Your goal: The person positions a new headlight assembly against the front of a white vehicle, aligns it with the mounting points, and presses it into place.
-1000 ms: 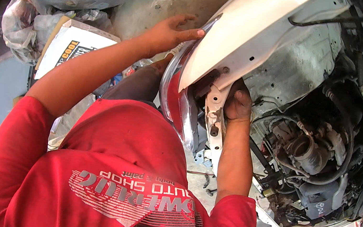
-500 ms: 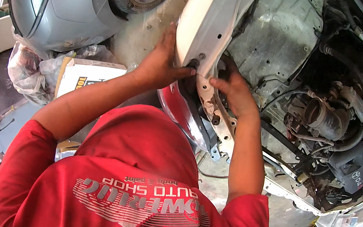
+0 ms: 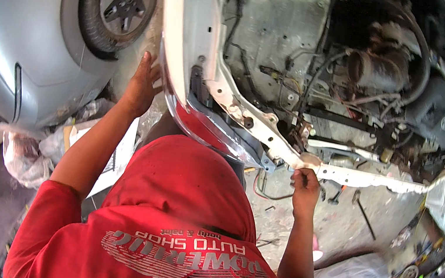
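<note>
A headlamp (image 3: 204, 127) with a long, glossy, curved clear cover sits at the front corner of a white car; red shows broadly across its lens, a bright rim runs along its edge, and its lower end tapers to a point beside a small bluish bracket (image 3: 268, 164). The left hand (image 3: 144, 86) is at the headlamp's outer edge, spread wide with the thumb apart and closed around nothing; whether its fingers touch the lens is unclear. The right hand (image 3: 305, 180) is beyond the headlamp's pointed end, its fingers bent narrowly against the lower edge of the white radiator support bar (image 3: 370, 180); whether they clamp it cannot be told. That bar, chipped and brown-stained, runs along the headlamp's inner side, between it and the engine bay with its dark engine cover (image 3: 439, 124). The white fender (image 3: 174, 11) rises above the headlamp. The red shirt (image 3: 183, 192) presses close below, covering part of the lamp's lower edge. Left of the headlamp stand a silver car (image 3: 23, 56) and its wheel (image 3: 121, 2); right of and below it, a hammer-like tool (image 3: 364, 214) lies on the concrete floor.
</note>
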{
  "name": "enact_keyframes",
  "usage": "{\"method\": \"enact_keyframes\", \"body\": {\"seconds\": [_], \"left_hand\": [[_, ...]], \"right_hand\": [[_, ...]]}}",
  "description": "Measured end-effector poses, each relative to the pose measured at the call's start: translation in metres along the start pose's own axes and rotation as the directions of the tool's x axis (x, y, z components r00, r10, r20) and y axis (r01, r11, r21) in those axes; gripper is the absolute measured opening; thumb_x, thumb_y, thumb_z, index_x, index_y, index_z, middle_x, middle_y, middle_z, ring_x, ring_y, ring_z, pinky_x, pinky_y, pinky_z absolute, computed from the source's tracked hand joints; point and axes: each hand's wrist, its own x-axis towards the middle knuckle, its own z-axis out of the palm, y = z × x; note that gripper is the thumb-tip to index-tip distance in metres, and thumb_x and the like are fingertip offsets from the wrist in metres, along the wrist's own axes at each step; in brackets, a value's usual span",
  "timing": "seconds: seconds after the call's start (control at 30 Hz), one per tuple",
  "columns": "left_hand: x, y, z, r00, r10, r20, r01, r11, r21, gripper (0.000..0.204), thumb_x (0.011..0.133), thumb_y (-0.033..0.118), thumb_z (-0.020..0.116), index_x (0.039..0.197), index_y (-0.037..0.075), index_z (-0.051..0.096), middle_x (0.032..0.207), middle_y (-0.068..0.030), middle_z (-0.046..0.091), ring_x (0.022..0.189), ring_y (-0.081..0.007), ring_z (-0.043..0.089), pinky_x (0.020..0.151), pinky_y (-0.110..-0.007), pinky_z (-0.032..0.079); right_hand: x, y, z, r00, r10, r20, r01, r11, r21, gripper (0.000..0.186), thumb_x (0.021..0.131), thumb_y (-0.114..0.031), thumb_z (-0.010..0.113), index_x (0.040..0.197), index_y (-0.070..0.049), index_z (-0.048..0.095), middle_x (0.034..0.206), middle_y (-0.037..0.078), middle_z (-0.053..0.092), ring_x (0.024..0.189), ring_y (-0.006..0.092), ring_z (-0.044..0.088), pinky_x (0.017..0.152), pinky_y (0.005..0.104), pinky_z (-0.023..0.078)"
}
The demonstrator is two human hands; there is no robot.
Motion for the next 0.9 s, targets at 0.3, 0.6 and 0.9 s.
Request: {"method": "enact_keyframes", "body": {"seconds": [0.3,0.6,0.9], "left_hand": [[0.043,-0.047,0.008,0.919,0.165,0.358,-0.281,0.911,0.302,0.049,0.104,0.028,0.046,0.147,0.005,0.042,0.140,-0.0111,0.057,0.127,-0.0254,0.056,0.109,-0.039,0.045],[0.017,-0.036,0.040,0.998,-0.007,0.058,0.022,0.964,-0.266,0.060,0.104,0.048,0.031,0.147,0.007,0.042,0.141,-0.0137,0.055,0.128,-0.0322,0.055,0.111,-0.046,0.043],[0.007,-0.067,0.022,0.991,-0.097,0.094,0.119,0.958,-0.262,0.073,0.102,0.062,0.033,0.153,0.011,0.034,0.148,-0.0128,0.049,0.130,-0.0312,0.051,0.113,-0.046,0.041]], "right_hand": [[-0.030,0.062,0.106,0.952,0.195,-0.234,-0.084,0.906,0.414,0.049,0.088,-0.020,0.076,0.125,0.002,0.052,0.115,0.014,0.065,0.112,0.0254,0.062,0.095,0.0348,0.048],[-0.019,0.059,0.128,0.969,-0.058,-0.242,0.022,0.989,-0.148,0.047,0.087,-0.029,0.079,0.110,0.005,0.055,0.096,0.019,0.066,0.085,0.0275,0.066,0.074,0.0412,0.053],[-0.045,0.061,0.132,0.969,0.181,-0.169,-0.083,0.881,0.466,0.040,0.085,-0.013,0.078,0.115,0.002,0.056,0.093,0.009,0.065,0.078,0.0171,0.062,0.067,0.0319,0.052]]}}
